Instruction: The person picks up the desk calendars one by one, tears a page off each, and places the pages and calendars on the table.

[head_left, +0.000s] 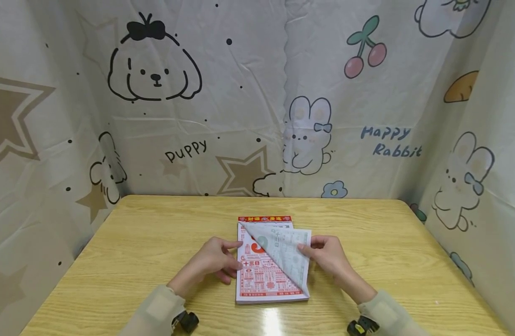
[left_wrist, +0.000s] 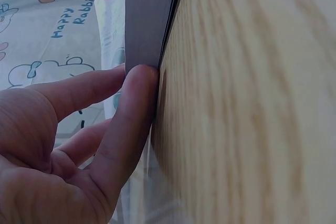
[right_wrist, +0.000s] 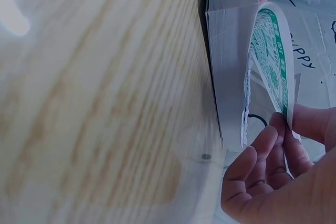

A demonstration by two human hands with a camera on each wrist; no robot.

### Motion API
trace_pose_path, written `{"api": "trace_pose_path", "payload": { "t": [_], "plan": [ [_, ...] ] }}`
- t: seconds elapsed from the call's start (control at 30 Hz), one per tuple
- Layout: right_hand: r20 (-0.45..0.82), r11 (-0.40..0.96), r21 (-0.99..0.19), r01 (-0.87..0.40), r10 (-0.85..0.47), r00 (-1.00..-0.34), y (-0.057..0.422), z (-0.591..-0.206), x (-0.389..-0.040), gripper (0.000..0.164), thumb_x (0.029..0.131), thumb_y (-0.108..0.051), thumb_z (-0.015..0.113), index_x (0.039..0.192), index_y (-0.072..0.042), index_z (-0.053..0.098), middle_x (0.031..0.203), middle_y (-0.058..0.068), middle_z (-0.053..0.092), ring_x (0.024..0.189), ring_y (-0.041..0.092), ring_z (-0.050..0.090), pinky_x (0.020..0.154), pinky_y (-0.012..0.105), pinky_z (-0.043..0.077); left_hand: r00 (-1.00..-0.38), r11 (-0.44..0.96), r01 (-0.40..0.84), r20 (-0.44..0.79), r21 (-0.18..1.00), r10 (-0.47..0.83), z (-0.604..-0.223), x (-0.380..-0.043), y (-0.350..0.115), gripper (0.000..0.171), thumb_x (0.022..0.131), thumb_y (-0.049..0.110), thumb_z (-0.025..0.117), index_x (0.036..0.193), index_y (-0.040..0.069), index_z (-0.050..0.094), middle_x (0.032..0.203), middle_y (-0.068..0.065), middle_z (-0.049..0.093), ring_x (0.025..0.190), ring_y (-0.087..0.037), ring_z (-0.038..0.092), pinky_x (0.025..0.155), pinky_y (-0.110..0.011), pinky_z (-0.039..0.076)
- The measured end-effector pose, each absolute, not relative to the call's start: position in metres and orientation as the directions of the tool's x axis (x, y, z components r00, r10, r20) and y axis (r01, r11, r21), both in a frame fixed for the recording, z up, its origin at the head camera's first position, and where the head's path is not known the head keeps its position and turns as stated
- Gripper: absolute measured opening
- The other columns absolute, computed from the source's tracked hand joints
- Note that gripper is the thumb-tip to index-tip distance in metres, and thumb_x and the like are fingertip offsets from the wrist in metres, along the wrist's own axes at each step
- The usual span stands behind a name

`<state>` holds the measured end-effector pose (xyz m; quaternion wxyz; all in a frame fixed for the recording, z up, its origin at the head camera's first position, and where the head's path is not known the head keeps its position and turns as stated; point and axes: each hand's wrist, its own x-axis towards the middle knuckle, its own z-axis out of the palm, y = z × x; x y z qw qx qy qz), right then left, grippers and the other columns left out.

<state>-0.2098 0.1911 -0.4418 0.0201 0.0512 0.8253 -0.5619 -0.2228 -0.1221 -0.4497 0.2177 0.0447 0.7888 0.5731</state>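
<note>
Calendar pad (head_left: pixel 261 273) flat on the bench (head_left: pixel 156 242), long axis front to back, with folded-over sheet (head_left: pixel 284 252) nearer the right grip (head_left: pixel 330 257) and clamped in it, left grip (head_left: pixel 214 259) touching the opposite edge, fingers apart.

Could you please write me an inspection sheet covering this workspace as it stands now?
Surface: wood-grain table, with a bright reflection near the front.
Job's things: thick calendar pad lying flat, red-printed page showing; a pale flap with greenish print is folded diagonally toward its right side.
Clutter: nothing seen.
Left hand: fingers touch the pad's left edge.
Right hand: pinches the flap between thumb and fingers.
Cables: nothing seen.
Surroundings: pale curtain behind and at both sides, printed with cartoons, stars and the words "Puppy" and "Happy Rabbit".
</note>
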Motion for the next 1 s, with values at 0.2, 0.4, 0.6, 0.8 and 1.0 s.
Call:
{"api": "trace_pose_path", "payload": {
  "t": [0.2,0.4,0.6,0.8,1.0],
  "plan": [
    [-0.100,0.357,-0.927,0.113,0.057,-0.993,0.1909,-0.4420,-0.2101,0.023,0.093,-0.013,0.082,0.107,0.005,0.077,0.095,0.010,0.071,0.081,0.017,0.061,0.064,0.025,0.055,-0.905,0.352,-0.185,-0.299,0.918,0.304,-0.4483,-0.2216,-0.1216,0.069,0.084,-0.003,0.084,0.148,-0.002,0.058,0.084,-0.015,0.071,0.063,-0.022,0.072,0.056,-0.037,0.066],
    [-0.106,0.357,-0.926,0.120,0.060,-0.993,0.1921,-0.4417,-0.2098,0.024,0.093,-0.013,0.082,0.107,0.005,0.077,0.095,0.009,0.071,0.081,0.017,0.060,0.064,0.025,0.055,-0.903,0.348,-0.186,-0.299,0.919,0.308,-0.4485,-0.2218,-0.1215,0.068,0.085,-0.003,0.084,0.148,-0.003,0.058,0.083,-0.015,0.072,0.063,-0.021,0.072,0.056,-0.037,0.066],
    [-0.103,0.358,-0.926,0.119,0.063,-0.993,0.1946,-0.4412,-0.2103,0.021,0.093,-0.012,0.081,0.105,0.005,0.077,0.091,0.009,0.071,0.080,0.016,0.061,0.065,0.025,0.056,-0.904,0.338,-0.183,-0.293,0.923,0.311,-0.4483,-0.2219,-0.1218,0.068,0.084,-0.003,0.084,0.147,-0.003,0.058,0.083,-0.015,0.072,0.063,-0.022,0.072,0.056,-0.038,0.066],
    [-0.105,0.362,-0.924,0.119,0.059,-0.993,0.1964,-0.4413,-0.2108,0.021,0.093,-0.013,0.082,0.104,0.005,0.078,0.090,0.008,0.071,0.078,0.016,0.059,0.063,0.024,0.054,-0.904,0.343,-0.187,-0.298,0.921,0.306,-0.4481,-0.2223,-0.1212,0.068,0.085,-0.003,0.085,0.147,-0.002,0.059,0.084,-0.015,0.072,0.063,-0.022,0.073,0.056,-0.038,0.066],
    [-0.105,0.361,-0.925,0.117,0.053,-0.993,0.1970,-0.4419,-0.2107,0.023,0.092,-0.015,0.083,0.104,0.004,0.078,0.090,0.008,0.072,0.078,0.016,0.059,0.061,0.024,0.054,-0.904,0.347,-0.191,-0.302,0.918,0.302,-0.4479,-0.2220,-0.1203,0.068,0.084,-0.003,0.085,0.147,-0.003,0.059,0.084,-0.015,0.072,0.064,-0.022,0.073,0.056,-0.038,0.066]
  ]
}}
